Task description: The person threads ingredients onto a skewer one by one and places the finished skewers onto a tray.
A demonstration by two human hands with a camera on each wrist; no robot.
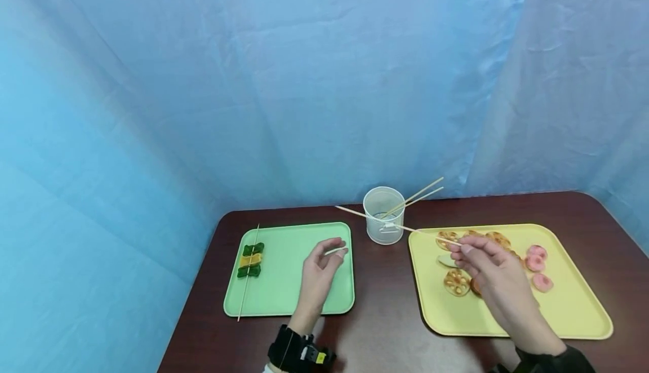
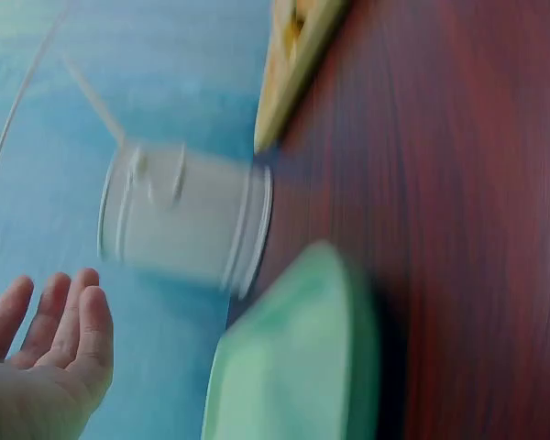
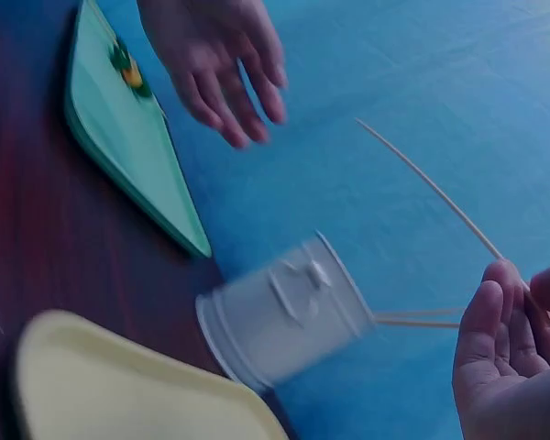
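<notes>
My right hand (image 1: 494, 283) pinches a thin wooden skewer (image 3: 431, 183) near one end, above the yellow tray (image 1: 573, 316). The skewer's far end slants up to the left, passing in front of a clear plastic cup (image 1: 383, 235) in the head view. My left hand (image 1: 319, 274) is raised over the right side of the green tray (image 1: 284, 300), its fingers loosely extended and apart from the skewer in the right wrist view. On the green tray's left lies a skewer threaded with green pieces (image 1: 249, 271) and a yellow piece (image 1: 250, 260).
Two more skewers (image 1: 426, 189) lean out of the cup to the right. Browned lotus root slices (image 1: 457, 283), pink round slices (image 1: 535, 263) and a pale green slice (image 1: 447, 261) lie on the yellow tray. A blue curtain (image 1: 324, 91) hangs behind the dark wooden table (image 1: 380, 300).
</notes>
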